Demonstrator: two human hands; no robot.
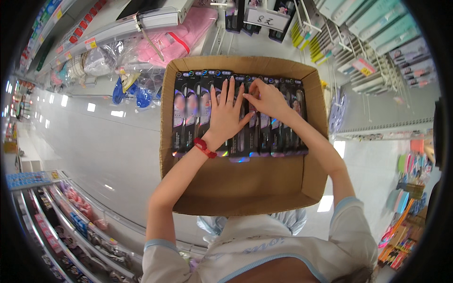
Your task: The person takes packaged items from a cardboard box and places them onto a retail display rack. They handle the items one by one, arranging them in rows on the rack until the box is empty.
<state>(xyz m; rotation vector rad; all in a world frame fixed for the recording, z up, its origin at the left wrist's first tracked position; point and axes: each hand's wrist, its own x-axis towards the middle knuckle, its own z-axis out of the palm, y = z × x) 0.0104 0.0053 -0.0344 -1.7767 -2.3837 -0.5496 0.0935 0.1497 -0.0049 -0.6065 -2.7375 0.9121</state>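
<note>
An open cardboard box [240, 184] sits before me. A row of black blister packages [191, 127] with portrait pictures and shiny holographic edges fills its far part, standing side by side and overlapping. My left hand [226, 115] lies over the middle of the row, palm down with fingers spread. Close beside it, my right hand [270, 99] has its fingers bent at the upper part of the packages, thumb and forefinger near each other. Whether a package edge is between those fingers is hidden. One package [240, 148] in the middle sticks out lower than its neighbours.
Beyond the box is a shelf [152, 24] with pink bagged goods [177, 35]. Metal display hooks [311, 26] carry packages at the upper right, near a handwritten price sign [267, 19]. A low display rack [78, 226] stands at the lower left, beside the shiny tiled floor [95, 141].
</note>
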